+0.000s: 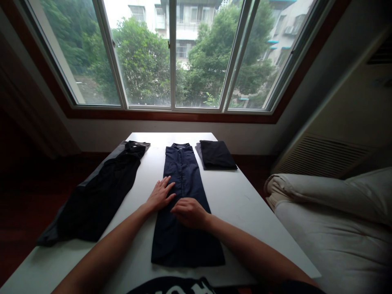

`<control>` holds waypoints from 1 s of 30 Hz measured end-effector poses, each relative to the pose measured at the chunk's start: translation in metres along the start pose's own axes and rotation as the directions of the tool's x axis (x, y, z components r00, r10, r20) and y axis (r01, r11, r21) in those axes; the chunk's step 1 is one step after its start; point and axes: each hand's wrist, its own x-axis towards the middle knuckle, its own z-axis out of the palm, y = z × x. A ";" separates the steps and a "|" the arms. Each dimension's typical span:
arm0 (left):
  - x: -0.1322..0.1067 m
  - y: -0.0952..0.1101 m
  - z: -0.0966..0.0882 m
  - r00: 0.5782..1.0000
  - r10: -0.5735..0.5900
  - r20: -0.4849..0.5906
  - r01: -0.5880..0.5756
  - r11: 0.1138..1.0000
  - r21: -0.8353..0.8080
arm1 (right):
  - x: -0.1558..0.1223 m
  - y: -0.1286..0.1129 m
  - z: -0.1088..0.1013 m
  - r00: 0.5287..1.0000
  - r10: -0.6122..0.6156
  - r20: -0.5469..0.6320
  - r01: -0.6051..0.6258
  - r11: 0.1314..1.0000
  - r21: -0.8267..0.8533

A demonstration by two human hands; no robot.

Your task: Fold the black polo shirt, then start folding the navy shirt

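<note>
A dark navy shirt (183, 179), folded into a long narrow strip, lies lengthwise down the middle of the white table (241, 196). My left hand (161, 194) rests flat on the shirt's left edge with its fingers spread. My right hand (190, 212) lies palm down across the middle of the shirt, its fingers pointing left and close to the left hand. Neither hand holds anything.
A black garment (98, 192) lies spread along the table's left side and hangs over the edge. A folded black garment (217, 154) sits at the far right of the table. A white sofa or bedding (330, 220) stands to the right. A wide window (174, 53) is beyond the table.
</note>
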 end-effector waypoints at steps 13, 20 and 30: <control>0.000 0.007 -0.001 0.995 0.040 0.091 -0.043 0.998 0.037 | -0.032 0.105 -0.021 0.826 0.560 0.066 -0.515 0.796 -0.318; -0.007 0.046 -0.013 0.925 0.335 0.178 -0.333 0.942 -0.041 | -0.034 0.112 -0.010 0.837 0.544 0.061 -0.504 0.810 -0.300; -0.027 0.106 -0.026 0.746 0.583 0.323 -0.524 0.812 -0.256 | -0.041 0.129 -0.003 0.745 0.656 -0.123 -0.659 0.695 -0.287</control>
